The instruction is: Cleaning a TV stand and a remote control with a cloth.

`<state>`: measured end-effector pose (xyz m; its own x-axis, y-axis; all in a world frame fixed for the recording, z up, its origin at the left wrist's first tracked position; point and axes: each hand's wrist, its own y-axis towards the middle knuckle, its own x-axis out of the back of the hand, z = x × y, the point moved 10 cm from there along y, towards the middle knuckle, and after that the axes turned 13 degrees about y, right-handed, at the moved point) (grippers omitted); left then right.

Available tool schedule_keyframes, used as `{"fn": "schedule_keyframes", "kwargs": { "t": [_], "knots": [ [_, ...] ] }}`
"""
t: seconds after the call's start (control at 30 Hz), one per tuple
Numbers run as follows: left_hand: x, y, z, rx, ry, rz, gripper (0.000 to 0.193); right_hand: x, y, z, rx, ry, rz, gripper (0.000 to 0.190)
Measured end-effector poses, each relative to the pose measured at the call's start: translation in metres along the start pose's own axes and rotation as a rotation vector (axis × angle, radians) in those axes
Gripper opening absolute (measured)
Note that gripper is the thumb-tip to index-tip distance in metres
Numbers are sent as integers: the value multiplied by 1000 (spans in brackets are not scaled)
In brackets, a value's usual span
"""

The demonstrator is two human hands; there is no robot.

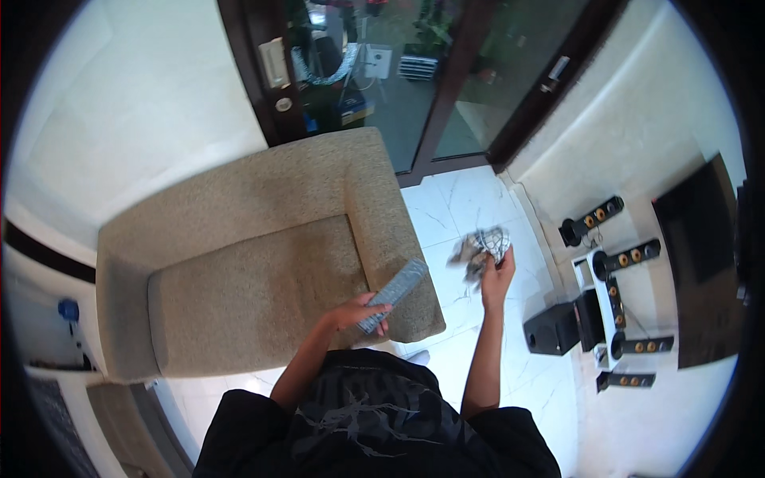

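My left hand (362,312) grips the lower end of a long, flat grey object (394,294) that looks like a remote control, perhaps in a clear wrapping. Its far end points up and right, over the corner of the sofa's arm. In my right hand (497,275) is a crumpled patterned cloth (491,244) in white, brown and dark tones, pinched at its lower edge and hanging blurred to the left. The cloth is in the air above the white tiled floor, right of the sofa.
A beige fabric sofa (251,293) with darker stains stands at the left. Dark-framed glass doors (418,143) lie beyond it. On the right are tower speakers (627,257), a black subwoofer (553,328), a white shelf (606,316) and a wall-mounted television (696,269). White marbled tiles (478,191) cover the floor.
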<state>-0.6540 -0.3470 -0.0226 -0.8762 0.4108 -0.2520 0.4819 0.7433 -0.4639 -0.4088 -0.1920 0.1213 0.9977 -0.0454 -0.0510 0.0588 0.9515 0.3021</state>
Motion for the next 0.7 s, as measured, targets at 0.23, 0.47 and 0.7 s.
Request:
{"fn": "schedule_keyframes", "kwargs": {
  "t": [0.23, 0.47, 0.7],
  "knots": [
    [-67, 39, -32, -66, 158, 140, 25, -28, -70, 107, 305, -314, 360, 47],
    [-65, 50, -27, -229, 456, 233, 32, 2, -170, 49, -380, -187, 315, 39],
    [-118, 45, -15, 57, 87, 224, 27, 43, -217, 19, -648, -155, 229, 34]
  ]
}}
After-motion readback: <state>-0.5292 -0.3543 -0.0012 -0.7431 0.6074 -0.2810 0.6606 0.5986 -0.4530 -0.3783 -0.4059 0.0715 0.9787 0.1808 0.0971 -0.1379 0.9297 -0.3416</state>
